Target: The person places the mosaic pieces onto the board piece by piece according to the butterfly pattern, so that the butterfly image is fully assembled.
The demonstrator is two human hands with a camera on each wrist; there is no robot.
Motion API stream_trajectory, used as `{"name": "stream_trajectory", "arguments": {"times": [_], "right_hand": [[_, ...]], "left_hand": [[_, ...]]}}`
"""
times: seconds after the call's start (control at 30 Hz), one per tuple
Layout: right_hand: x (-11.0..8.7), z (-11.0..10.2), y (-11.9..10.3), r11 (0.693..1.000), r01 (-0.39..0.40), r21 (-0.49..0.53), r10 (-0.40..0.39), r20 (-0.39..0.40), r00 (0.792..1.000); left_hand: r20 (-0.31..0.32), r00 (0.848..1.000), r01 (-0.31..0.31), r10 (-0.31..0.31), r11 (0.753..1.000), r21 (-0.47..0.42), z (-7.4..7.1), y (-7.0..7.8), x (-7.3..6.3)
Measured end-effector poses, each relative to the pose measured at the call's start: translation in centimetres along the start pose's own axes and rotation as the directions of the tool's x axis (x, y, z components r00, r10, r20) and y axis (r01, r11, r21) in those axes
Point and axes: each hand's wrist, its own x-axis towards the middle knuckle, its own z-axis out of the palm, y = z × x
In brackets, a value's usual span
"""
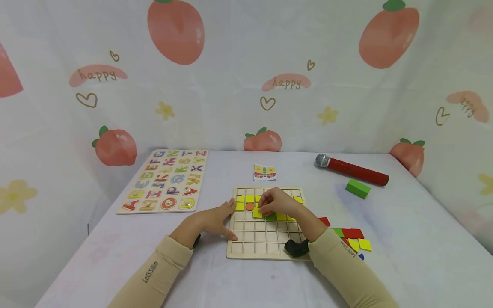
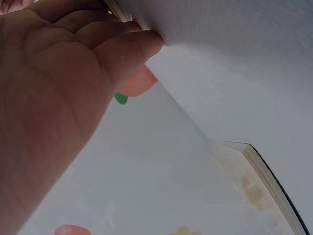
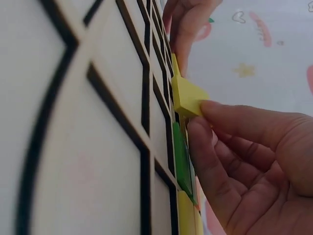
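My right hand (image 1: 280,202) pinches a yellow square tile (image 3: 190,96) between thumb and forefinger, close over the wooden grid board (image 1: 259,248). In the right wrist view a green tile (image 3: 183,161) lies in the grid just beside the fingertips. Yellow tiles (image 1: 249,199) fill several cells in the upper rows, with an orange round piece (image 1: 250,207) among them. My left hand (image 1: 215,219) rests along the board's left edge, fingers spread and relaxed; its palm side shows in the left wrist view. The right forearm hides part of the board's right side.
An alphabet puzzle board (image 1: 163,182) lies to the left. Behind the grid sits a butterfly pattern card (image 1: 264,173). A red microphone (image 1: 354,170) and a green block (image 1: 357,188) are at the back right. Loose red pieces (image 1: 352,233) and a yellow square (image 1: 364,244) lie right of the board.
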Motion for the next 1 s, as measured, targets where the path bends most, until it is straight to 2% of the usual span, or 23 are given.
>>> {"name": "stream_trajectory", "arguments": {"times": [0.2, 0.6, 0.87, 1.0], "right_hand": [[0.18, 0.27, 0.24, 0.999, 0.010, -0.046, -0.011, -0.019, 1.000], [0.06, -0.34, 0.58, 0.997, -0.017, -0.080, 0.018, 0.004, 1.000], [-0.03, -0.16, 0.63, 0.989, 0.035, -0.145, -0.033, 0.011, 0.999], [-0.21, -0.21, 0.38, 0.985, 0.020, -0.172, -0.018, 0.014, 1.000]], "left_hand": [[0.000, 1.000, -0.008, 0.008, 1.000, 0.000, 0.02, 0.04, -0.04], [-0.005, 1.000, -0.014, 0.014, 1.000, -0.001, 0.00, 0.10, 0.09], [-0.001, 1.000, -0.013, 0.013, 1.000, -0.006, 0.00, 0.07, 0.11], [0.001, 1.000, -0.014, 0.014, 1.000, -0.009, 0.01, 0.09, 0.16]]}}
